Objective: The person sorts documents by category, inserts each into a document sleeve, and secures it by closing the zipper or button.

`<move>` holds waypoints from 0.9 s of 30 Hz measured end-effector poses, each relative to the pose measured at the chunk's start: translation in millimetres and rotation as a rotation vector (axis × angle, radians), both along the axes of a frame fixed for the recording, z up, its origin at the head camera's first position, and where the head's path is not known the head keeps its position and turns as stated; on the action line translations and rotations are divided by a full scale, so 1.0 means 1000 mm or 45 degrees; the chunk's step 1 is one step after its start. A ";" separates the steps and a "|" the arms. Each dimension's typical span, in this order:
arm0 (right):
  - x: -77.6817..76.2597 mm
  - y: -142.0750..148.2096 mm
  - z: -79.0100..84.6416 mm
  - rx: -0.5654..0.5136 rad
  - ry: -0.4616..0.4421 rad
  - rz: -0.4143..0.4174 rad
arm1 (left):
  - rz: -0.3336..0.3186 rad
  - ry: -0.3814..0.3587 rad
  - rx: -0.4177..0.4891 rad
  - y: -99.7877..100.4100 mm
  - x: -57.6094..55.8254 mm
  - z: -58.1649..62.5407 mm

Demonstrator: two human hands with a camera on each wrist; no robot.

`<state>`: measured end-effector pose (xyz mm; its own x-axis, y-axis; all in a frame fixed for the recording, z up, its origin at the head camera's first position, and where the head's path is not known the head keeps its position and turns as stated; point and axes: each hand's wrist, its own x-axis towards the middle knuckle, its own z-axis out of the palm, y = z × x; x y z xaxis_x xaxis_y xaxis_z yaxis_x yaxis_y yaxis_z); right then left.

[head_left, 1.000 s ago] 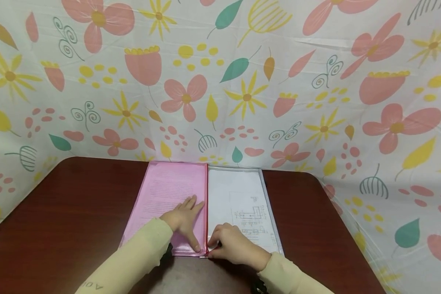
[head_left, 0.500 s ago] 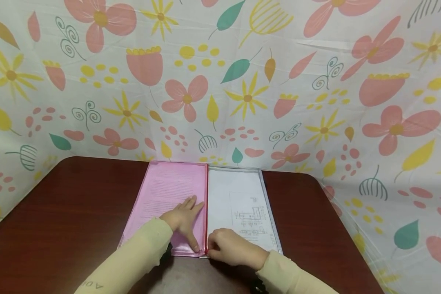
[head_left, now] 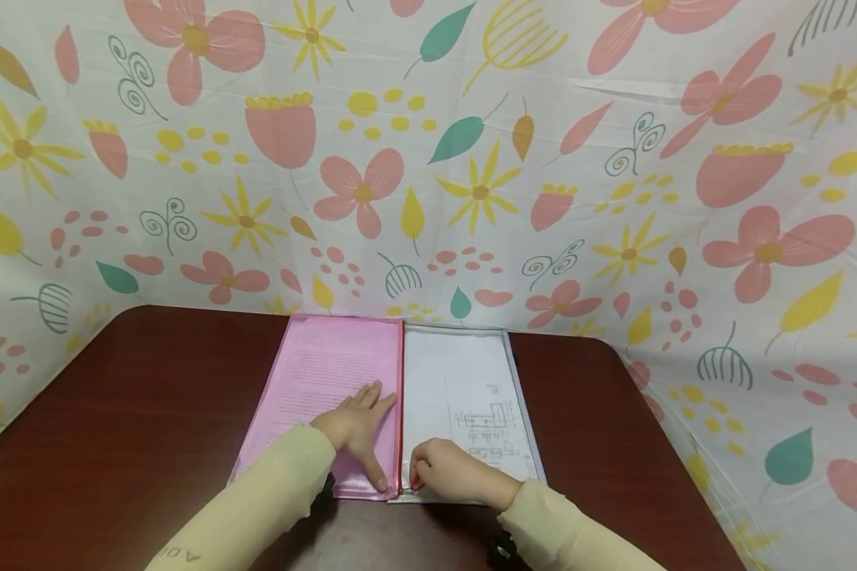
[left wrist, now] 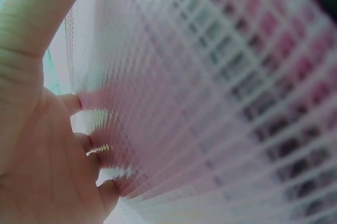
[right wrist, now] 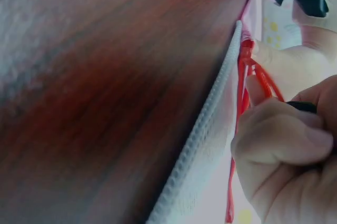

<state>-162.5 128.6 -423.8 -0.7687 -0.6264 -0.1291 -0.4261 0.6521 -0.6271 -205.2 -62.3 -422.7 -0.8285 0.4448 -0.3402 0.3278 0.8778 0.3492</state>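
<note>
A pink mesh zip pouch (head_left: 321, 357) with printed paper inside lies on the table. My left hand (head_left: 357, 428) rests on its lower right part, fingers spread and straight; the left wrist view shows its mesh (left wrist: 174, 87) close up. A red zipper (head_left: 402, 381) runs along the pouch's right edge. My right hand (head_left: 450, 472) is curled beside the zipper's near end. In the right wrist view its fingers hold a zipper pull with a red cord loop (right wrist: 268, 79) and a black end (right wrist: 303, 107), partly hidden by the fingers. Below that hand lies a white-grey zip pouch (head_left: 436, 357).
Both pouches lie side by side on a dark brown table (head_left: 164, 396), their far ends near a floral cloth (head_left: 428, 198). A sheet with a line drawing (head_left: 486, 416) shows through the white-grey pouch. Black straps sit at both wrists.
My right hand has shifted slightly right from the zipper's near end, and more of the white-grey pouch's near edge shows. My left hand stays in place on the pink pouch.
</note>
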 end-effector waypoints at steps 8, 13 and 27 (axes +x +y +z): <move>-0.002 0.000 0.001 0.066 -0.009 0.086 | -0.003 0.006 -0.004 0.000 0.000 -0.001; -0.002 0.001 0.004 0.066 -0.037 0.146 | 0.001 -0.001 0.001 0.000 0.000 -0.001; 0.002 -0.003 0.016 0.293 0.089 0.263 | 0.003 -0.006 -0.007 0.000 0.000 -0.001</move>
